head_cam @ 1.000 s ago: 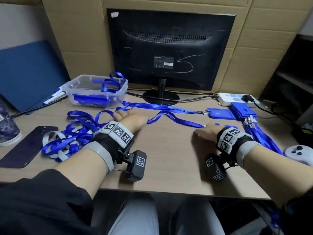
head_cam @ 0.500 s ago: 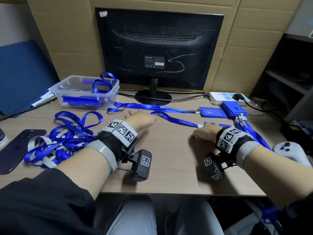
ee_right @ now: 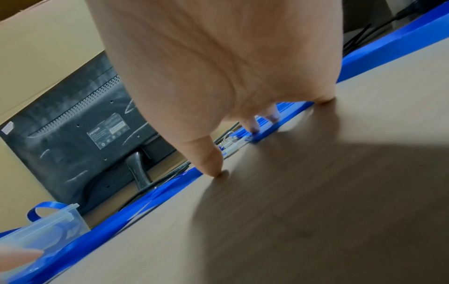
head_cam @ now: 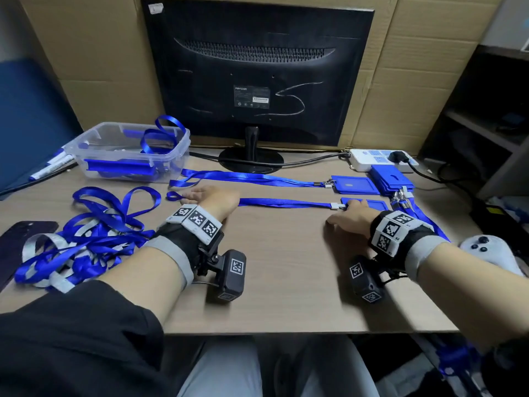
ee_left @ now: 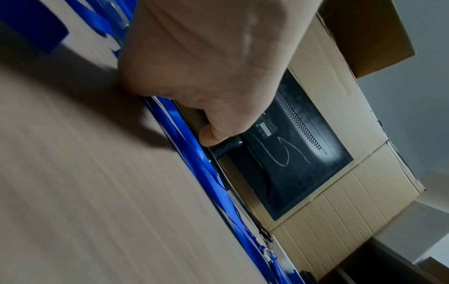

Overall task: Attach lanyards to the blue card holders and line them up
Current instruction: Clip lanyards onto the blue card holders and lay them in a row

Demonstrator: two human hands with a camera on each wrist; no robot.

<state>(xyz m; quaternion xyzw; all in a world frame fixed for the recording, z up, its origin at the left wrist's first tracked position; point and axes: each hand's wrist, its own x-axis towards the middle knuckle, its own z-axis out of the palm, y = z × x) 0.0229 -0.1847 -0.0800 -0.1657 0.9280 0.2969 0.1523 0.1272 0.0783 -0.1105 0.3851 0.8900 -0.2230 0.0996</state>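
Note:
Two blue lanyards lie stretched across the desk in parallel rows. The far lanyard [head_cam: 252,179] is clipped to a blue card holder [head_cam: 355,185]. The near lanyard [head_cam: 286,202] runs from my left hand [head_cam: 200,197] to a second card holder [head_cam: 372,204] under my right hand [head_cam: 347,214]. The left hand presses flat on the strap's looped end, and the strap [ee_left: 194,159] emerges from beneath the palm. Straight right fingertips [ee_right: 252,128] touch the holder [ee_right: 284,117], while the thumb rests on the desk.
A tangled pile of lanyards [head_cam: 86,236] and a phone [head_cam: 17,245] lie at the left. A clear box [head_cam: 128,150] stands behind them. A stack of card holders [head_cam: 392,179], a power strip [head_cam: 378,159] and a game controller [head_cam: 492,250] sit at the right, with the monitor [head_cam: 257,67] behind.
The near lanyard, bent and slack before, now lies straight and parallel to the far one. My left hand slid left along the strap, and the right fingers settled on the card holder.

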